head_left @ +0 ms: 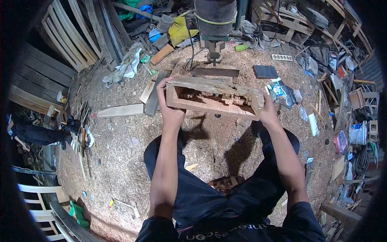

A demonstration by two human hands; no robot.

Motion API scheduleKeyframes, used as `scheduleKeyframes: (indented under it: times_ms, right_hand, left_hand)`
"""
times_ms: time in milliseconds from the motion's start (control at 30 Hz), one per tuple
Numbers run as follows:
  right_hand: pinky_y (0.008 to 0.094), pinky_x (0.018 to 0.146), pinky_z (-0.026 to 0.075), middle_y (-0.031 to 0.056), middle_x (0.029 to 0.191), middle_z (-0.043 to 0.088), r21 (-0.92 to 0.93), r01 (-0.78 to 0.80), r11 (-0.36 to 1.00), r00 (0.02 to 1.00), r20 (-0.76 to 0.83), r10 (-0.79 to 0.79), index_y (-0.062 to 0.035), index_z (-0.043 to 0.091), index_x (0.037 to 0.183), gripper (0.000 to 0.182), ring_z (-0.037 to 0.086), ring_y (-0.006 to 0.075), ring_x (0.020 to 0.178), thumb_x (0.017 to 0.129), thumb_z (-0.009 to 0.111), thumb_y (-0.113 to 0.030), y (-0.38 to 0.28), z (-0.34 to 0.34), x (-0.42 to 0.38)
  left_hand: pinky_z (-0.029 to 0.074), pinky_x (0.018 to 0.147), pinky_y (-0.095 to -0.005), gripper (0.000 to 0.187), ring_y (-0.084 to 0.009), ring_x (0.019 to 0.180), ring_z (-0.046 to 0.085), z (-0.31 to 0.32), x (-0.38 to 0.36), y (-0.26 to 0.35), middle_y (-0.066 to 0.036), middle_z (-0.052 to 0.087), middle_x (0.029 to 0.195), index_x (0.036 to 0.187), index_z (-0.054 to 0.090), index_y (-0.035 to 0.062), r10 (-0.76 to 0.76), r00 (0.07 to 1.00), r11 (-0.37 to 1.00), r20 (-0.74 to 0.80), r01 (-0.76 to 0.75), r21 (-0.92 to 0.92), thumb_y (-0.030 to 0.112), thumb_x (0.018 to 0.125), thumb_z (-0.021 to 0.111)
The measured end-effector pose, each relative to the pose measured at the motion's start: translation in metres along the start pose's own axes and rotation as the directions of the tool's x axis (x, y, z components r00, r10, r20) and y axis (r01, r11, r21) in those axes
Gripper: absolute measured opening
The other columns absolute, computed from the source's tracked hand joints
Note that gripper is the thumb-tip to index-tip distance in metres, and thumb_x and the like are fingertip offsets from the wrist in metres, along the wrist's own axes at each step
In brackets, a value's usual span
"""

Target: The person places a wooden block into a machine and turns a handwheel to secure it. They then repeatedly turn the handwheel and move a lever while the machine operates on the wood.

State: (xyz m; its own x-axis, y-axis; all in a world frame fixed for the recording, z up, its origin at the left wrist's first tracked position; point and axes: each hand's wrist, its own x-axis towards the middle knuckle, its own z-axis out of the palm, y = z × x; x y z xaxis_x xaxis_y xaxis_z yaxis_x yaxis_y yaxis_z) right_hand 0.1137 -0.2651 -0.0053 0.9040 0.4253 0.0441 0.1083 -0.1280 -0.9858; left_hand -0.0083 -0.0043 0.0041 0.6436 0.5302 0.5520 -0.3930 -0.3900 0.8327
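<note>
A long, weathered wooden block (213, 107) with a rough hollow along its near face is held up level above my knees. My left hand (172, 113) grips its left end, with fingers wrapped behind the top edge. Around the right end, my right hand (268, 111) is closed on the wood. The hollow shows broken, splintered wood inside. Just beyond the block, a dark flat board (215, 72) lies beneath a machine (215, 44) with a narrow tip pointing down.
Wood shavings cover the ground. Planks (121, 111) lie at left, and a dark flat box (265, 71) lies at right. Another person's leg (38, 135) shows at far left. White slatted furniture (42, 189) stands lower left; scrap wood and buckets (358, 133) line the right.
</note>
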Motion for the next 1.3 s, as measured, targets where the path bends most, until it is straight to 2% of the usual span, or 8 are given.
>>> scheduleKeyframes:
  times_ms: [467,667,700,833,933,1067,1233,1300]
  right_hand:
    - [0.0332,0.098,0.046,0.0149,0.127,0.057,0.315,-0.22,0.923,0.959,-0.101,0.263,0.0036,0.046,0.135,0.056,0.056,0.0198,0.116,0.085,0.071,-0.007,0.019,0.001,0.011]
    - [0.0371,0.096,0.046,0.0122,0.13,0.055,0.438,-0.249,0.864,0.943,-0.094,0.32,-0.0015,0.041,0.14,0.05,0.056,0.023,0.115,0.102,0.045,-0.034,0.022,-0.011,0.023]
    - [0.043,0.101,0.044,0.0134,0.141,0.047,0.439,-0.265,0.858,0.957,0.01,0.291,-0.0051,0.034,0.147,0.065,0.051,0.0285,0.125,0.101,0.038,-0.051,0.027,-0.019,0.027]
    - [0.0498,0.108,0.039,0.0165,0.157,0.024,0.256,-0.357,0.898,0.933,0.147,0.329,-0.0075,0.017,0.155,0.087,0.031,0.032,0.142,0.095,0.041,-0.065,0.024,-0.028,0.032]
    - [0.0501,0.109,0.038,0.0178,0.156,0.025,0.165,-0.351,0.922,0.929,0.183,0.321,-0.0063,0.018,0.154,0.088,0.032,0.0325,0.141,0.094,0.046,-0.064,0.021,-0.036,0.032]
    - [0.0479,0.103,0.046,0.0212,0.148,0.036,0.088,-0.332,0.939,0.924,0.23,0.305,-0.0021,0.034,0.147,0.086,0.036,0.0333,0.138,0.089,0.058,-0.061,0.03,-0.044,0.031]
    - [0.0443,0.093,0.053,0.0237,0.137,0.046,0.133,-0.29,0.948,0.951,-0.071,0.3,0.0035,0.041,0.14,0.082,0.049,0.0344,0.125,0.088,0.06,-0.058,0.043,-0.031,0.039]
    - [0.0442,0.093,0.052,0.0238,0.134,0.049,0.099,-0.361,0.927,0.916,-0.151,0.373,0.0057,0.041,0.139,0.086,0.052,0.0349,0.123,0.087,0.058,-0.061,0.056,-0.037,0.056]
  left_hand:
    - [0.04,0.103,-0.0348,0.068,-0.0223,0.118,0.053,0.008,-0.005,-0.013,-0.011,0.052,0.128,0.126,0.038,0.0083,-0.015,0.998,0.999,-0.054,0.013,-0.039,-0.005,0.07,0.075]
    - [0.041,0.1,-0.0335,0.064,-0.0213,0.112,0.053,0.025,-0.015,-0.019,-0.01,0.055,0.119,0.122,0.042,0.0081,-0.135,0.989,0.982,-0.054,0.141,0.122,-0.004,0.068,0.076]
    - [0.041,0.099,-0.0334,0.061,-0.0206,0.111,0.053,0.028,-0.017,-0.021,-0.01,0.055,0.116,0.119,0.043,0.0085,-0.118,0.991,0.97,-0.061,0.128,0.205,-0.004,0.068,0.075]
    - [0.049,0.09,-0.0319,0.072,-0.0183,0.103,0.057,0.042,-0.027,-0.062,-0.007,0.054,0.11,0.124,0.04,0.0088,-0.178,0.984,0.963,-0.011,0.177,0.202,-0.004,0.066,0.08]
    - [0.042,0.096,-0.0305,0.063,-0.0178,0.107,0.053,0.052,-0.035,-0.075,-0.007,0.054,0.111,0.123,0.04,0.0092,-0.338,0.94,0.941,-0.037,0.337,-0.028,-0.007,0.071,0.072]
    - [0.044,0.092,-0.0294,0.063,-0.0167,0.107,0.053,0.052,-0.034,-0.082,-0.007,0.052,0.113,0.125,0.037,0.0088,-0.42,0.908,0.908,0.007,0.42,0.013,-0.007,0.074,0.071]
    - [0.045,0.1,-0.0356,0.073,-0.0255,0.116,0.056,0.054,-0.022,-0.089,-0.017,0.05,0.134,0.143,0.041,0.0036,-0.295,0.946,0.865,0.134,0.205,0.458,-0.007,0.077,0.068]
    - [0.048,0.097,-0.0334,0.073,-0.0231,0.114,0.058,0.055,-0.008,-0.119,-0.016,0.051,0.134,0.146,0.038,0.0022,-0.484,0.832,0.875,0.271,0.469,0.12,-0.007,0.079,0.067]
